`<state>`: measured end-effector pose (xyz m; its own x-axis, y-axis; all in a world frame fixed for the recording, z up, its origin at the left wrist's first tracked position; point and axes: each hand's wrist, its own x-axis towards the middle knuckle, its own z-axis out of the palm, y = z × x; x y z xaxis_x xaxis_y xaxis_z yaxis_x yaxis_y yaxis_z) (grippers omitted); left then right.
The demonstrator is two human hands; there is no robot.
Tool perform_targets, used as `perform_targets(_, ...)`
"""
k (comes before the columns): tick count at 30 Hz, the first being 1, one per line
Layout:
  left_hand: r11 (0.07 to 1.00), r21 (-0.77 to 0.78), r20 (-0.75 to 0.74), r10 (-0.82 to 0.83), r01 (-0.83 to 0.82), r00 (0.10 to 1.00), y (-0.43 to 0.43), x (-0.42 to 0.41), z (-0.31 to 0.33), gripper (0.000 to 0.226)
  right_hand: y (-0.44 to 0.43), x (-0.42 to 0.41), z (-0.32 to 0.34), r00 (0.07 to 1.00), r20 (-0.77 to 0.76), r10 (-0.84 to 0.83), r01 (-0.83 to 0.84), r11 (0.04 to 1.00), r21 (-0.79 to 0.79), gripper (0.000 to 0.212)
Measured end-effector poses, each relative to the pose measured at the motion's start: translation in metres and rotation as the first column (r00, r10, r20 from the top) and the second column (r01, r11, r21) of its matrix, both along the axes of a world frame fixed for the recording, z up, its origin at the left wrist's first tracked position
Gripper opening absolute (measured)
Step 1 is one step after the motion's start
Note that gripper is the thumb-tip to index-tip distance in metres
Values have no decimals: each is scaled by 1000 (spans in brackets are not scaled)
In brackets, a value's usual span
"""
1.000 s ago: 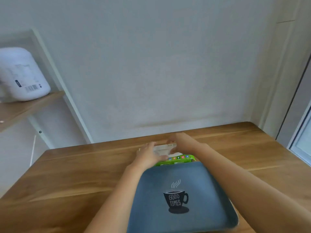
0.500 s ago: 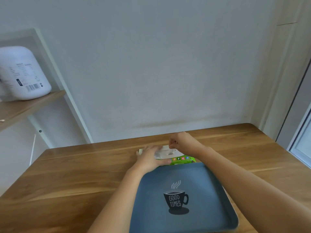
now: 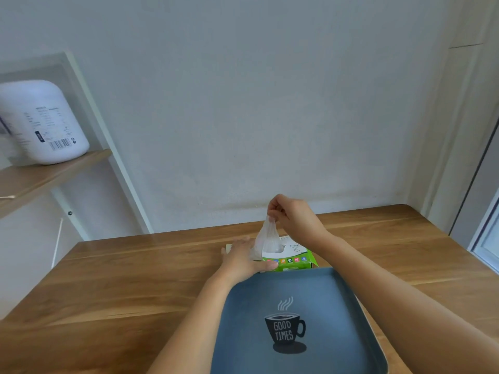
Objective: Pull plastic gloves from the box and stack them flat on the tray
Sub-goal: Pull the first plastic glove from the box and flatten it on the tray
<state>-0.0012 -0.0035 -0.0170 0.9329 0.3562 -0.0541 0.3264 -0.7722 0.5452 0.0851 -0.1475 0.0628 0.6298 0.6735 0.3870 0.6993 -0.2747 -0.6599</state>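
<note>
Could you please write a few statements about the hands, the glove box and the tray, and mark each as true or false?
1. The right hand pinches a plastic glove above the glove box. True.
2. The left hand is lifted clear of the glove box. False: it rests flat on it.
3. A glove already lies on the tray. False: it shows only its printed cup.
4. The plastic glove hangs down to the glove box's opening. True.
5. The white container stands on the table. False: it stands on the shelf at the left.

Wooden table (image 3: 135, 279) bears green box (image 3: 294, 261), blue tray (image 3: 324, 287).
</note>
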Motion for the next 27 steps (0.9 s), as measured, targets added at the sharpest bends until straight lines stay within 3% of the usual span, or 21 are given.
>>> perform_targets(6, 995, -90, 31, 38, -35, 999, 2, 0, 2, 96, 0, 0, 4, 997, 64, -37, 35, 999, 42, 15)
perform_targets(8, 996, -82, 23, 45, -43, 999, 2, -1, 4, 89, 0, 6, 0, 994, 43, -97, 95, 994, 55, 15)
perform_targets(11, 1000, 5, 20, 28, -28, 999, -2, -1, 5, 70, -1, 11, -8, 983, -151, -105, 107, 994, 8, 6)
perform_targets(15, 999, 32, 1, 43, -43, 999, -3, -1, 4, 74, -6, 9, -14, 947, -322, 18, -75, 983, -166, 48)
perform_targets(16, 998, 50, -7, 42, -41, 999, -3, -1, 4, 75, -5, 9, -17, 953, -301, 27, -90, 976, -198, 46)
perform_targets(18, 996, 85, -9, 43, -42, 999, -2, 0, 3, 75, -2, 9, -19, 982, -186, -23, -20, 975, -224, 18)
perform_targets(22, 993, 96, 7, 62, -63, 998, -6, 0, 2, 76, 6, 0, -15, 991, -137, -2, -10, 996, -84, 9)
perform_targets(27, 989, 112, 30, 92, -95, 995, -2, 2, -7, 83, 12, -10, -12, 999, -44, -27, 29, 999, 44, 14)
